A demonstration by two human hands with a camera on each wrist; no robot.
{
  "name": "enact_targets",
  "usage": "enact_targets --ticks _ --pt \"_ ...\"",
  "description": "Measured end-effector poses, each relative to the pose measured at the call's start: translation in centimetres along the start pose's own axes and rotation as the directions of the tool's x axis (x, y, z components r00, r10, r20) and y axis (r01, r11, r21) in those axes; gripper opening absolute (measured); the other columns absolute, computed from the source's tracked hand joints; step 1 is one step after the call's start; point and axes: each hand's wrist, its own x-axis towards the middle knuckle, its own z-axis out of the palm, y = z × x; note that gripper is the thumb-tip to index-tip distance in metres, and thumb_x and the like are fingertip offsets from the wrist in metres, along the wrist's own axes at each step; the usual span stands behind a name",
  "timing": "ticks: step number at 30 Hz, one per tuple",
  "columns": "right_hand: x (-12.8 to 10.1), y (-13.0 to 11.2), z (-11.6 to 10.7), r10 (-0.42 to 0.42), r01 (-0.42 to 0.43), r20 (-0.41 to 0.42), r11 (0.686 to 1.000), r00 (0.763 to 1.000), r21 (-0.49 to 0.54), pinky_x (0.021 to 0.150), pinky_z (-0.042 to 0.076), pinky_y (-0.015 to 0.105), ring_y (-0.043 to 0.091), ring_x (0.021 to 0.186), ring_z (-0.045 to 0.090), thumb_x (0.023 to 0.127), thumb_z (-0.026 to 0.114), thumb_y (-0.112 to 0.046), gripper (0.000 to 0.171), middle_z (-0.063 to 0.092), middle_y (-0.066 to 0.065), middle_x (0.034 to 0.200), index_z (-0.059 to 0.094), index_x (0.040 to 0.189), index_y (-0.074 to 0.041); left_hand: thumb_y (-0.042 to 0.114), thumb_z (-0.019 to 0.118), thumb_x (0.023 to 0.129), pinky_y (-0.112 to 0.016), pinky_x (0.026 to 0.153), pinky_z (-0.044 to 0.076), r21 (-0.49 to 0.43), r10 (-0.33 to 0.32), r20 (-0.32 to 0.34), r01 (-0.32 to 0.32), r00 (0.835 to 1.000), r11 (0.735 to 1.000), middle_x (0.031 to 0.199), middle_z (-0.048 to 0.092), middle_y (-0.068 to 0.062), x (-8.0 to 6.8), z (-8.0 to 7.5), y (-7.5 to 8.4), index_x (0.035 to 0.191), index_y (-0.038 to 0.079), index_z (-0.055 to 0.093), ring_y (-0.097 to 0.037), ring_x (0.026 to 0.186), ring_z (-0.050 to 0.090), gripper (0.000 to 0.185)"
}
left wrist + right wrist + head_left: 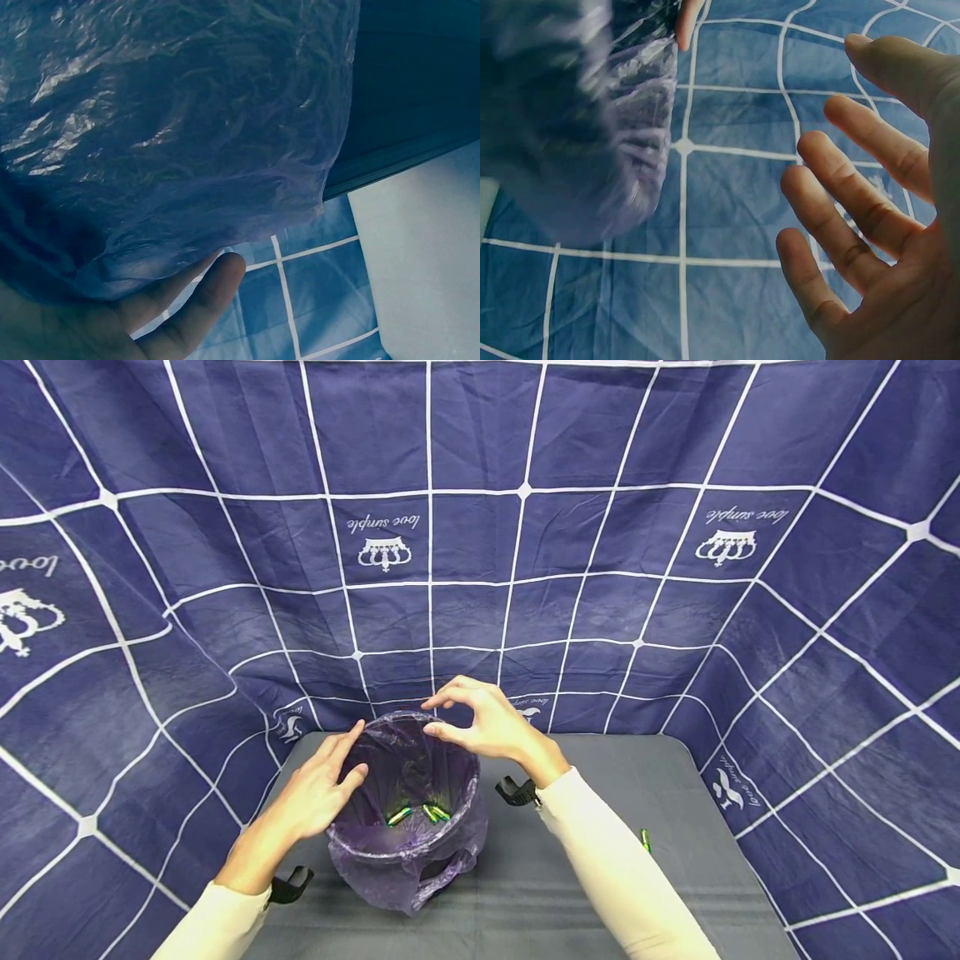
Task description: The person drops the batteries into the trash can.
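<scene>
A round bin lined with a thin purple plastic bag (408, 881) stands on the grey table, the bag folded over its rim. Inside lie several small green-and-gold cylinders (399, 816) that look like batteries. My left hand (311, 789) is at the left side of the rim, fingers extended, thumb toward the opening; the left wrist view shows the crinkled bag (187, 135) right beside its fingers (214, 292). Over the right back of the rim is my right hand (483, 727), fingers and thumb spread apart. In the right wrist view, its palm side (885, 262) holds nothing.
Another green-and-gold cylinder (646, 840) lies on the grey table (540, 893), to the right beyond my right forearm. Blue cloth with white grid lines (480, 543) hangs behind and at both sides. Black wrist mounts (517, 791) jut out below both wrists.
</scene>
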Motion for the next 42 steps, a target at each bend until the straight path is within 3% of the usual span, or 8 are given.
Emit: enact_targets --ticks 10,17,23,33,42 --pt "-3.7 2.3 -1.9 0.024 -0.025 -0.065 1.000 0.998 -0.010 0.104 0.064 0.037 0.020 0.113 0.080 0.098 0.096 -0.027 0.030 0.084 -0.002 0.121 0.088 0.127 -0.021 0.030 0.060 0.119 -0.079 0.115 0.053 0.000 -0.004 0.006 0.004 1.000 1.000 0.170 0.055 -0.027 0.1 0.0 -0.2 0.183 0.009 0.034 -0.059 0.150 0.062 0.072" --pt "-6.8 4.5 -3.7 0.091 -0.094 -0.072 0.995 0.993 -0.040 0.104 0.064 0.036 0.014 0.112 0.079 0.099 0.096 -0.027 0.032 0.082 -0.006 0.123 0.088 0.129 -0.024 0.031 0.061 0.119 -0.079 0.115 0.053 0.001 0.003 0.006 -0.003 1.000 1.000 0.169 0.055 -0.028 0.1 0.1 -0.2 0.183 0.009 0.035 -0.060 0.149 0.062 0.072" --pt "-9.8 6.3 -4.9 0.136 -0.139 -0.084 0.990 0.987 -0.038 0.105 0.066 0.042 0.016 0.114 0.080 0.099 0.097 -0.024 0.033 0.083 -0.006 0.130 0.087 0.130 -0.025 0.031 0.062 0.118 -0.079 0.114 0.054 0.006 -0.001 0.007 0.001 1.000 1.000 0.169 0.056 -0.028 0.0 0.0 -0.3 0.183 0.009 0.036 -0.060 0.148 0.063 0.073" --pt "-15.2 9.1 -7.2 0.287 -0.292 -0.088 0.955 0.954 -0.049 0.107 0.066 0.049 0.031 0.117 0.081 0.098 0.096 -0.017 0.036 0.081 -0.004 0.133 0.086 0.132 -0.025 0.031 0.060 0.119 -0.078 0.114 0.054 0.001 0.006 0.008 -0.006 1.000 1.000 0.169 0.056 -0.028 0.1 0.1 -0.2 0.182 0.009 0.037 -0.060 0.146 0.065 0.071" --pt "-20.6 12.1 -8.8 0.371 -0.381 -0.109 0.920 0.922 -0.093 0.101 0.066 0.041 0.023 0.113 0.080 0.098 0.096 -0.017 0.037 0.082 -0.001 0.132 0.087 0.132 -0.025 0.030 0.060 0.119 -0.078 0.115 0.054 -0.005 0.017 -0.001 -0.017 1.000 1.000 0.168 0.056 -0.029 0.0 0.1 -0.3 0.182 0.008 0.037 -0.059 0.148 0.064 0.071"
